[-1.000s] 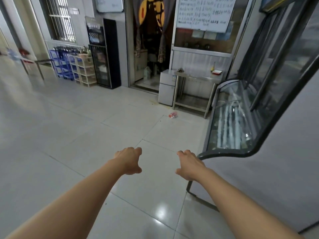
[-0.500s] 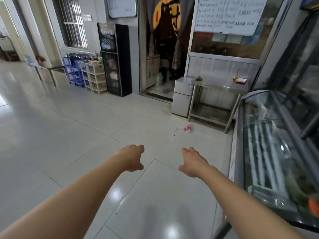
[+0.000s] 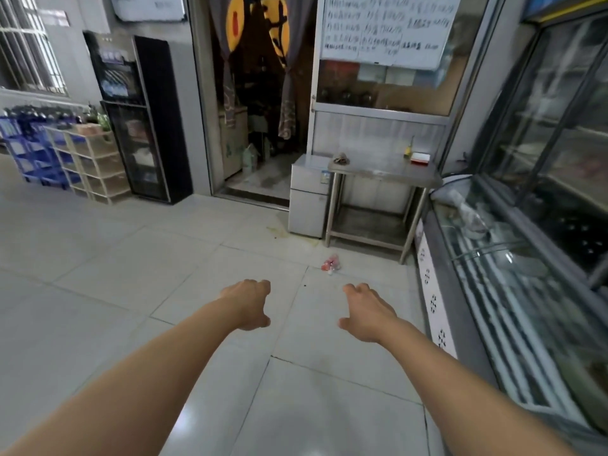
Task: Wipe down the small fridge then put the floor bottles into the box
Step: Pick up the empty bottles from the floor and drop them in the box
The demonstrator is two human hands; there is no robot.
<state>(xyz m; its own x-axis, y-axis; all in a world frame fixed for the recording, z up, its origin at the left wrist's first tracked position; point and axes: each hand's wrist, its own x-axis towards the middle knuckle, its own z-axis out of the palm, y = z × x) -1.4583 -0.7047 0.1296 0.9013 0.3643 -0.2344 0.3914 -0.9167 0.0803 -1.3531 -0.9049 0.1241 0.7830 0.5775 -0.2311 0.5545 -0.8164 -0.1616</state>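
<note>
The small silver two-door fridge (image 3: 309,195) stands against the far wall, right of a doorway and touching a steel table (image 3: 381,171). A crumpled cloth (image 3: 342,158) lies on the table's left corner. Small pink-red bottles (image 3: 331,263) lie on the floor tiles in front of the table. My left hand (image 3: 248,302) and my right hand (image 3: 367,312) reach forward side by side over the floor, well short of the bottles. Both hold nothing, with fingers loosely curled and apart. I see no box.
A long glass display chiller (image 3: 500,291) runs along the right side. A black tall drinks cooler (image 3: 141,120), beige shelf racks (image 3: 92,162) and blue crates (image 3: 29,153) line the left wall. A red-white item (image 3: 420,158) sits on the table.
The view has moved forward and turned toward the fridge and table, which now look nearer. The chiller slid to the right. Both hands stay held out, holding nothing.
</note>
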